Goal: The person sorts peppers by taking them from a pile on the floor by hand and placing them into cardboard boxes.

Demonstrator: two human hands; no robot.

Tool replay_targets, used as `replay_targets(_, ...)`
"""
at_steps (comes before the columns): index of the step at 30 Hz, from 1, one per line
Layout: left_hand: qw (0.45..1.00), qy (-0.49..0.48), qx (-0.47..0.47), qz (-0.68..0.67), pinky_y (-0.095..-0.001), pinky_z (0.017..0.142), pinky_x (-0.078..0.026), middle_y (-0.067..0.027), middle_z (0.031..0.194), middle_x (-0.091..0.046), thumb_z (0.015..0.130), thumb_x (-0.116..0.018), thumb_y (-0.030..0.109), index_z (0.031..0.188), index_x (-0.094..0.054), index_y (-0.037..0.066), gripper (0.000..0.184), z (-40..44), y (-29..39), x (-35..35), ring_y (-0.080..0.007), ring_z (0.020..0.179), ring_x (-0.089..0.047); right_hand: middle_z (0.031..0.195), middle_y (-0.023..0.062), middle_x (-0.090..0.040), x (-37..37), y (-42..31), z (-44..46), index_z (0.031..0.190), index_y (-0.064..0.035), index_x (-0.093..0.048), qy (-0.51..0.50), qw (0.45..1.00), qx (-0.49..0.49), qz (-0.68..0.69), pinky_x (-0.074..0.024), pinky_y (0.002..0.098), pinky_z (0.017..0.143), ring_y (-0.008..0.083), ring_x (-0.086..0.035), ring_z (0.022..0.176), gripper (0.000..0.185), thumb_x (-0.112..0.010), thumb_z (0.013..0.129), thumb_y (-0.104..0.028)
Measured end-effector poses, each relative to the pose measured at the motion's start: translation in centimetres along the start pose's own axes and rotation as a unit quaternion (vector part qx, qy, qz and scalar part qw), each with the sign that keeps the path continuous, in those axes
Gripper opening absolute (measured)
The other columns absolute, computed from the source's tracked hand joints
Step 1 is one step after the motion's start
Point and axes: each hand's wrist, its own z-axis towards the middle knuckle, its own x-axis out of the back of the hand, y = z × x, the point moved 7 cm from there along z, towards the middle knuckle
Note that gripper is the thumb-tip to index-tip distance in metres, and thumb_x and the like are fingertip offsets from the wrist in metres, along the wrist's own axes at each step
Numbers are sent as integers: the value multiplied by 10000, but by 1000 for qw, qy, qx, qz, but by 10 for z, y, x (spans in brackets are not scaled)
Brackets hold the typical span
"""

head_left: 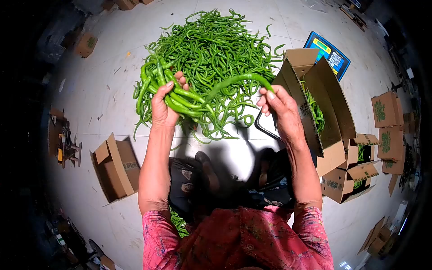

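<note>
A large heap of green chili peppers [216, 49] lies on the floor in front of me. My left hand [167, 101] is wrapped round a bunch of green peppers [184, 100] at the heap's near left side. Between the thumb and fingers of my right hand [281, 105] is one long curved green pepper [238, 80], held by its right end over the heap's near right edge. Just right of that hand stands an open cardboard box [330, 96] with green peppers [315, 110] inside.
A blue scale display [327, 54] stands behind the box. An open carton [116, 168] sits at the left. More cartons with peppers [335, 184] are at the lower right, and stacked boxes [388, 110] at the far right. Another small box [87, 45] is at the upper left.
</note>
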Motion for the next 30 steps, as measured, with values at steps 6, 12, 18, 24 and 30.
replay_targets(6, 999, 6, 39, -1, -315, 801, -537, -119, 941, -630, 860, -594, 97, 1140, -562, -73, 329, 4, -7, 12, -201, 831, -619, 840, 40, -607, -10, -2, -7, 1103, 13, -567, -63, 998, 2, -19, -433, 223, 677, 84, -524, 715, 246, -480, 983, -183)
replay_targets(12, 993, -36, 100, 44, -330, 789, -519, -127, 1039, -595, 806, -603, 52, 1285, -449, -9, 507, -2, -19, 4, -183, 844, -558, 899, 110, -631, 40, -18, -2, 1159, 41, -517, 95, 980, 71, 163, -491, 250, 674, 127, -577, 725, 282, -457, 990, -176)
replay_targets(18, 980, -89, 113, 141, -302, 739, -522, -123, 887, -624, 766, -614, 60, 1092, -576, -66, 352, -11, -30, -16, -173, 765, -604, 958, 111, -634, 131, -31, -33, 1192, 29, -522, 227, 958, 108, 141, -502, 260, 691, 126, -584, 763, 293, -473, 983, -171)
replay_targets(24, 967, -133, 142, 166, -306, 723, -546, -136, 983, -621, 748, -652, 58, 1216, -456, 26, 509, -21, -44, -34, -165, 806, -613, 1142, 106, -618, 227, -29, -74, 1316, 7, -472, 396, 898, -6, -194, -440, 295, 917, 160, -569, 1038, 400, -503, 963, -179)
replay_targets(30, 943, -172, 155, 241, -275, 730, -519, -114, 982, -622, 746, -669, 95, 1228, -468, 10, 529, -45, -53, -65, -142, 799, -586, 1128, 94, -635, 141, -59, -72, 1156, -15, -616, 287, 890, 126, -333, -450, 295, 917, 167, -589, 1028, 269, -573, 913, -120)
